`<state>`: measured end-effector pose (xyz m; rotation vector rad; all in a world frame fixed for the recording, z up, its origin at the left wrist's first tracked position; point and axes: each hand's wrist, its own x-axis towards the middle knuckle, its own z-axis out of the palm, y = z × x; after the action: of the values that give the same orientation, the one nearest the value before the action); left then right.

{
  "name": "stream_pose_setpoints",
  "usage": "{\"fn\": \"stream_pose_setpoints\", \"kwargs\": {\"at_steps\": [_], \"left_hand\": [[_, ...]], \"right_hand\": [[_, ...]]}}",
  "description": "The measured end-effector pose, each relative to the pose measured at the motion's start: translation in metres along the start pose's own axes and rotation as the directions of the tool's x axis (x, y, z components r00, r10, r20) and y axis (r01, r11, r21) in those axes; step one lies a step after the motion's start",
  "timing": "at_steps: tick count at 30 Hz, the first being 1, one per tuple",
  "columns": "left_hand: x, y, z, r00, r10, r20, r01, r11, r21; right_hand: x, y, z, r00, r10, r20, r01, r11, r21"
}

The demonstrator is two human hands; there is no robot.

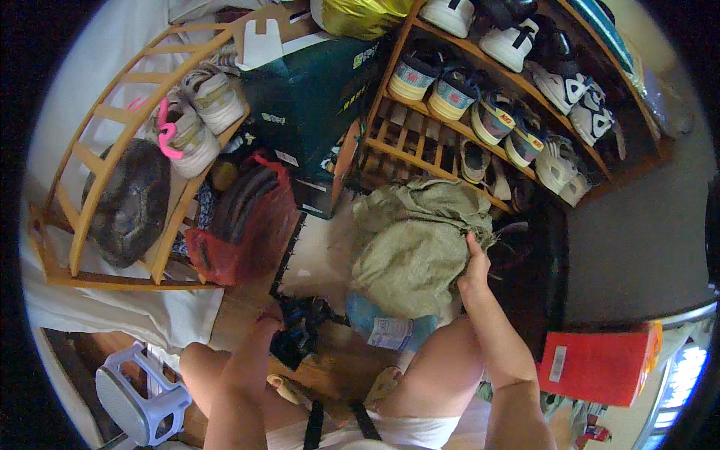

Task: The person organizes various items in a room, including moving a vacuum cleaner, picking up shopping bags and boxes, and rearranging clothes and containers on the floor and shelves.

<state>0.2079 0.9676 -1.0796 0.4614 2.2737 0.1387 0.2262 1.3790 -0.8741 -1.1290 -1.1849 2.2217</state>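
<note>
My right hand [476, 263] grips the frayed edge of an olive-green woven sack [410, 264], which sits bunched before me at the foot of a shoe rack. Under the sack's near side is a blue bag [388, 329] with a printed white label. Beside my left knee, my left hand [270, 318] is low and blurred, near a crumpled black plastic bag [295, 332]; whether its fingers hold anything is unclear. A translucent red plastic bag [247, 225] with dark contents lies beyond it.
Ahead on the right, a wooden shoe rack [433, 115] holds several sneakers. A dark green box [309, 90] stands beside it. At left is a wooden rack [107, 112] with sneakers and a dark bundle. A plastic stool [132, 394] lies tipped at lower left; a red box [599, 365] is at right.
</note>
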Motion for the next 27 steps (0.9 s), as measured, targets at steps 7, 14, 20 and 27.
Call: {"fn": "stream_pose_setpoints", "kwargs": {"at_steps": [7, 14, 20, 27], "left_hand": [[0.073, 0.07, 0.007, 0.804, 0.097, -0.587, -0.43, 0.776, -0.461], [0.132, 0.148, -0.034, 0.995, 0.094, 0.026, 0.059, -0.365, -0.929], [0.126, 0.171, -0.044, 0.995, -0.076, 0.062, 0.044, -0.21, -0.977], [0.181, 0.182, -0.087, 0.993, -0.121, -0.012, -0.016, -0.027, -1.0]], "right_hand": [[0.037, 0.009, -0.014, 0.994, -0.019, 0.109, 0.025, 0.998, -0.054], [0.071, 0.065, -0.062, 0.965, 0.151, 0.213, -0.183, 0.973, 0.14], [0.12, 0.111, -0.095, 0.971, 0.179, 0.156, -0.207, 0.961, 0.184], [0.201, 0.114, -0.086, 0.94, 0.139, 0.31, -0.236, 0.924, 0.302]]}}
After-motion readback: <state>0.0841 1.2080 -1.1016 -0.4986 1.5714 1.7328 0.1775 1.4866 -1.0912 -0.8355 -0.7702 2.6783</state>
